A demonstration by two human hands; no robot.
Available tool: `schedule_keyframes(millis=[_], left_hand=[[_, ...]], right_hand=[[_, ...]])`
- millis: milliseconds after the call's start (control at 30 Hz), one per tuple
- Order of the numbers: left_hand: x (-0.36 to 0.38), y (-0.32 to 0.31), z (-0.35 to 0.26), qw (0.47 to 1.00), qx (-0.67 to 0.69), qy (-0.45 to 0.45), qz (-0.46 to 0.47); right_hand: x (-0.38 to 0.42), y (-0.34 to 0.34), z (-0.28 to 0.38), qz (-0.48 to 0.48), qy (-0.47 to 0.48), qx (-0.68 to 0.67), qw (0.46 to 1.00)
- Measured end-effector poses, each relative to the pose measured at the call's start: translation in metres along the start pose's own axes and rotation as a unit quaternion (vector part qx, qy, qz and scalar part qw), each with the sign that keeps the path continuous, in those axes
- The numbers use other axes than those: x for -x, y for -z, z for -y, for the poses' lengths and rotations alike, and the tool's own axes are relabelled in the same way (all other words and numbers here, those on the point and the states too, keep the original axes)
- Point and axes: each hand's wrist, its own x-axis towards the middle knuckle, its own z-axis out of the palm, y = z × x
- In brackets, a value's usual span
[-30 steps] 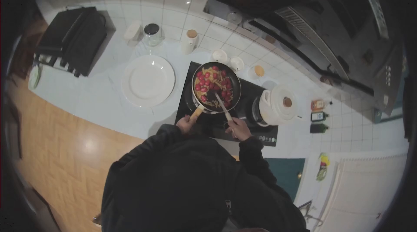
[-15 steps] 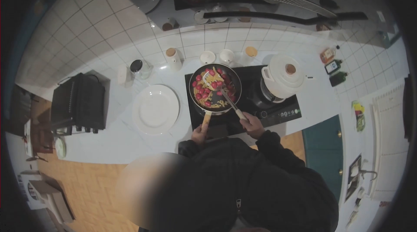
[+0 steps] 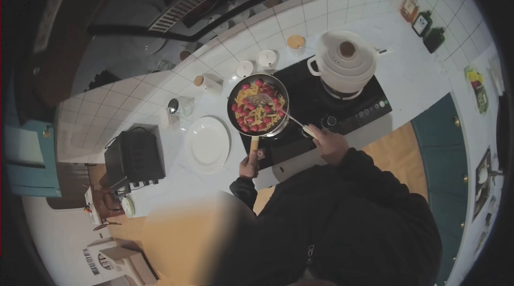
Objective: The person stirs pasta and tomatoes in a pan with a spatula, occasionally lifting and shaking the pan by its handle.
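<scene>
1. One frying pan, round, dark inside, w/ a pale wooden handle, sits on the near-left zone of the black cooktop. Inside: yellow pasta pcs plus many small round red tomatoes, too many to count surely.
2. One spatula: flat metal-looking head rests on the food, thin shaft runs right and near to a pale grip.
3. Left hand is clenched round the pan handle's near end.
4. Right hand is closed round the spatula grip, at the near edge of the cooktop.
5. One white lidded pot, round, smooth, brown knob on top, stands on the far-right zone, just beside the pan.
6. One white round plate, glossy, lies on the white counter just left of the pan.
7. Two small white cups stand at the tiled wall, far side of the pan; one small yellowish dish right of them.
8. Three bottles stand far right: one amber, two dark.
9. One black boxy appliance w/ ribbed front sits far left on the counter.
</scene>
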Motion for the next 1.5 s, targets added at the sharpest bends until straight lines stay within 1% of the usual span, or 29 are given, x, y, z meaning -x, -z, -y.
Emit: schedule_keyframes(millis=[100, 200, 267, 367, 400, 467, 600, 700, 767, 800, 900, 967, 1100, 1200, 1267, 1300, 1367, 1400, 1500], left_hand=[[0.005, 0.002, 0.001, 1.000, 0.005, 0.012, -0.008], [0.005, 0.002, 0.001, 1.000, 0.001, 0.027, -0.003], [0.011, 0.001, -0.006, 0.999, -0.013, 0.030, -0.007], [0.014, 0.000, -0.012, 0.999, -0.034, 0.031, -0.007], [0.013, 0.000, -0.012, 0.999, -0.035, 0.026, -0.010], [0.010, 0.001, -0.010, 0.998, -0.053, 0.014, -0.014], [0.005, 0.002, -0.002, 0.999, -0.048, 0.016, -0.008], [0.008, 0.004, -0.002, 1.000, -0.025, 0.007, 0.008], [0.007, 0.005, -0.003, 1.000, -0.015, 0.003, 0.027], [0.005, 0.006, -0.003, 0.999, -0.002, -0.001, 0.033], [-0.002, 0.010, 0.002, 0.995, 0.028, -0.012, 0.096], [-0.008, 0.013, 0.006, 0.983, 0.102, 0.014, 0.154], [-0.011, 0.020, 0.007, 0.952, 0.212, 0.048, 0.214], [-0.013, 0.023, 0.009, 0.955, 0.194, 0.063, 0.217], [-0.014, 0.025, 0.008, 0.962, 0.143, 0.041, 0.228], [-0.014, 0.022, 0.011, 0.962, 0.137, 0.036, 0.234], [-0.020, 0.018, 0.019, 0.965, 0.104, -0.011, 0.242], [-0.019, 0.023, 0.014, 0.965, 0.096, -0.027, 0.241], [-0.006, 0.043, -0.012, 0.966, 0.080, -0.021, 0.245]], right_hand=[[0.008, 0.001, -0.022, -0.021, 0.032, -0.052, 0.998], [0.008, -0.012, -0.042, -0.078, 0.086, -0.053, 0.992], [0.006, -0.022, -0.048, -0.154, 0.151, -0.034, 0.976], [0.008, -0.028, -0.049, -0.271, 0.241, -0.002, 0.932], [0.009, -0.027, -0.046, -0.290, 0.253, 0.006, 0.923], [0.011, -0.029, -0.042, -0.240, 0.206, 0.017, 0.949], [0.008, -0.043, -0.037, -0.191, 0.168, 0.037, 0.966], [0.001, -0.049, -0.027, -0.234, 0.189, 0.083, 0.950], [0.003, -0.032, -0.006, -0.115, 0.082, 0.048, 0.989], [0.002, -0.027, 0.001, -0.088, 0.057, 0.050, 0.993], [-0.005, -0.028, 0.008, -0.122, 0.053, 0.052, 0.990], [-0.011, -0.028, 0.013, -0.150, 0.046, 0.054, 0.986], [-0.024, -0.033, 0.020, -0.191, 0.061, 0.084, 0.976], [-0.034, -0.044, 0.026, -0.212, 0.039, 0.089, 0.972], [-0.046, -0.058, 0.015, -0.309, 0.117, 0.142, 0.933], [-0.047, -0.059, 0.012, -0.329, 0.138, 0.163, 0.920], [-0.047, -0.058, 0.022, -0.288, 0.079, 0.146, 0.943], [-0.050, -0.059, 0.026, -0.281, 0.068, 0.142, 0.947], [-0.061, -0.056, 0.024, -0.261, 0.113, 0.158, 0.945]])
